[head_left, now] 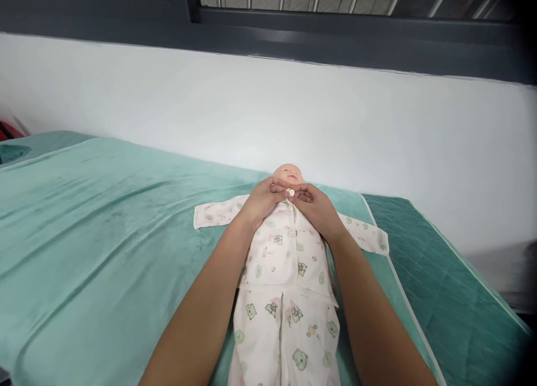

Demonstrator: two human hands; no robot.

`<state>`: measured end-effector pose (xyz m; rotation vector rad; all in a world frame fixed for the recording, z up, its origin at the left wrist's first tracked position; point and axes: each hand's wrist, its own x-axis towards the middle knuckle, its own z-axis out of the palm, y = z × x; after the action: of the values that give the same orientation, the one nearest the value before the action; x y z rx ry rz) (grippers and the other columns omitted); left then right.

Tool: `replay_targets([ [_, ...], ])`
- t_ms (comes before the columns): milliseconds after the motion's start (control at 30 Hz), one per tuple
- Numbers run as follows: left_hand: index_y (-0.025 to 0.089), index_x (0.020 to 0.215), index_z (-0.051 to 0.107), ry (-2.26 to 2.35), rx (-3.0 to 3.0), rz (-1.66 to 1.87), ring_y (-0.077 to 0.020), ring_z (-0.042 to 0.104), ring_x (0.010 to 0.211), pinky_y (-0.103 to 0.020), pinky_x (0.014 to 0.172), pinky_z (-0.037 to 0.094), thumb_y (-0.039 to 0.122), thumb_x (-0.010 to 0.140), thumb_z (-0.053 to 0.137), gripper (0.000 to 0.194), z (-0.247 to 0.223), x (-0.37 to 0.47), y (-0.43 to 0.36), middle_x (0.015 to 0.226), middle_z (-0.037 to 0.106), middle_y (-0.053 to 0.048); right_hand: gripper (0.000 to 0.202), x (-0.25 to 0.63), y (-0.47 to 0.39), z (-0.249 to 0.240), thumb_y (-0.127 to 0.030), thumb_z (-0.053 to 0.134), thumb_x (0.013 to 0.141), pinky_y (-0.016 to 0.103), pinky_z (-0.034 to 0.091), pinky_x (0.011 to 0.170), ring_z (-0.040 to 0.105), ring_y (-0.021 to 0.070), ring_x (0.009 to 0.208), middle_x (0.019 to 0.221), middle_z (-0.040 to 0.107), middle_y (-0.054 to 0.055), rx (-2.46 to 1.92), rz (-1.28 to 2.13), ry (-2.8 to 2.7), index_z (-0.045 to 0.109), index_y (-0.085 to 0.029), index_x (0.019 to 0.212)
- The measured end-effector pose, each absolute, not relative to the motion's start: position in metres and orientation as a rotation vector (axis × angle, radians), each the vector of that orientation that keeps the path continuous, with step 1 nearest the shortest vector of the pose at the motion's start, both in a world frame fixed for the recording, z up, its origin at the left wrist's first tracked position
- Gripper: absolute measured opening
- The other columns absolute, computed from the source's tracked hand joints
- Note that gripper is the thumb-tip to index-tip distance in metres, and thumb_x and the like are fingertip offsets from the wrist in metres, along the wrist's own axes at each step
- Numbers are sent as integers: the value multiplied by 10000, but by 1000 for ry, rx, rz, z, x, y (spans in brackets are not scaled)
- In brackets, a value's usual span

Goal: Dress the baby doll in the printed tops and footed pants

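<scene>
A baby doll (288,172) lies on its back, its head toward the wall. It wears a white long-sleeved baby shirt (274,252) printed with small bears. Matching baby trousers (289,335) cover its legs. At the collar, my left hand (267,198) pinches the shirt's edge, fingers closed. Opposite it, my right hand (315,207) also pinches the collar with bent fingers. Between my fingertips shows a small round white piece (290,192) that looks like a button or snap. My hands hide the doll's neck and parts of both shoulders.
A light green blanket (104,235) spreads under the doll, with a few creases. Darker green quilted bedding (444,263) shows on the right. Behind the doll's head rises a white wall (260,106), below a dark window frame (268,36) with metal bars.
</scene>
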<state>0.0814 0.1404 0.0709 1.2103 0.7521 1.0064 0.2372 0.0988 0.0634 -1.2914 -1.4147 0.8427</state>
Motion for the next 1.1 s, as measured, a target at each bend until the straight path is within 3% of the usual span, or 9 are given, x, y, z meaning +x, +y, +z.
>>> replay_targets([
  [200, 178, 920, 616, 747, 1257, 1001, -149, 646, 842, -327, 852, 484, 157, 727, 723, 222, 72, 81, 138, 920, 676, -40, 294, 237, 100, 61, -406, 715, 764, 282, 448, 740, 560, 134, 787, 908, 610, -3, -1264, 850, -1403, 630, -224, 979],
  [600, 196, 877, 605, 900, 1631, 1026, -109, 509, 707, -238, 618, 368, 125, 732, 579, 164, 71, 86, 140, 860, 602, 3, 245, 239, 103, 57, -343, 669, 758, 271, 442, 731, 557, 129, 761, 900, 635, -2, -1266, 829, -1335, 678, -214, 965],
  [800, 214, 860, 614, 905, 1702, 1034, -102, 410, 550, -253, 541, 301, 155, 748, 552, 141, 69, 87, 139, 667, 499, 40, 261, 239, 103, 57, -352, 655, 746, 283, 438, 716, 551, 132, 729, 906, 655, 5, -1311, 806, -1327, 691, -212, 963],
  [933, 214, 887, 629, 865, 1689, 1066, -105, 450, 600, -249, 566, 327, 151, 741, 557, 174, 68, 87, 139, 773, 575, 23, 259, 239, 104, 57, -360, 663, 737, 305, 461, 773, 597, 161, 796, 941, 692, 28, -1348, 764, -1297, 701, -204, 941],
  [1100, 215, 909, 636, 918, 1673, 1042, -104, 461, 611, -242, 555, 334, 178, 752, 595, 167, 71, 86, 138, 748, 550, 24, 237, 238, 103, 59, -362, 664, 749, 315, 472, 808, 617, 176, 837, 971, 715, 37, -1370, 729, -1281, 713, -207, 921],
])
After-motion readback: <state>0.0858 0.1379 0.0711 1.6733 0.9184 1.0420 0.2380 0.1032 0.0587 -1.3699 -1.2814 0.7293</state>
